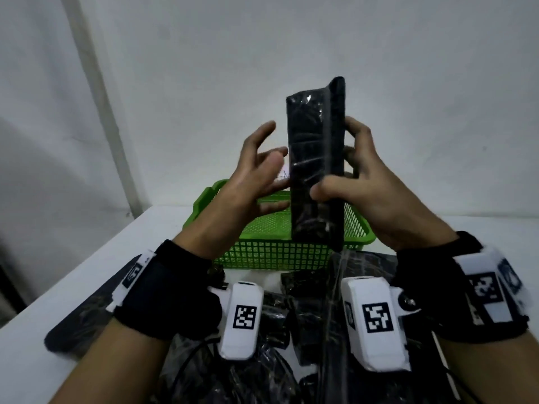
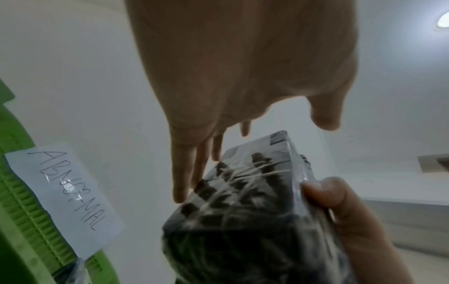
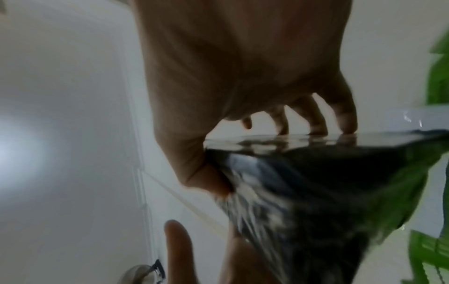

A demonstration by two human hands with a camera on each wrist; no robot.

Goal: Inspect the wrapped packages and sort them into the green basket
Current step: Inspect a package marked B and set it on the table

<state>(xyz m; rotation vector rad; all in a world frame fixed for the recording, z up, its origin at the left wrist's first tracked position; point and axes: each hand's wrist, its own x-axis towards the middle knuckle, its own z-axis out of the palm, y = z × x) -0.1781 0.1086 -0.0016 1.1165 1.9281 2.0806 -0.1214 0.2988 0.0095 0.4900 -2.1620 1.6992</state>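
Observation:
I hold a long black package (image 1: 316, 158) in clear wrap upright above the green basket (image 1: 262, 249). My right hand (image 1: 339, 167) grips it, thumb on the near face and fingers curled round the far right edge. In the right wrist view the package (image 3: 328, 182) shows with the fingertips (image 3: 350, 126) pressed on its glossy wrap. My left hand (image 1: 269, 161) stays open beside the package's left edge. Its straight fingers (image 2: 184, 173) touch the side of the package (image 2: 243, 201) in the left wrist view. A paper label (image 2: 65, 192) reading ABNORMAL hangs on the basket (image 2: 17, 211).
Several more black wrapped packages (image 1: 306, 313) lie heaped on the white table (image 1: 73, 272) between me and the basket. A plain white wall stands close behind the basket. The table's left edge runs diagonally at the left.

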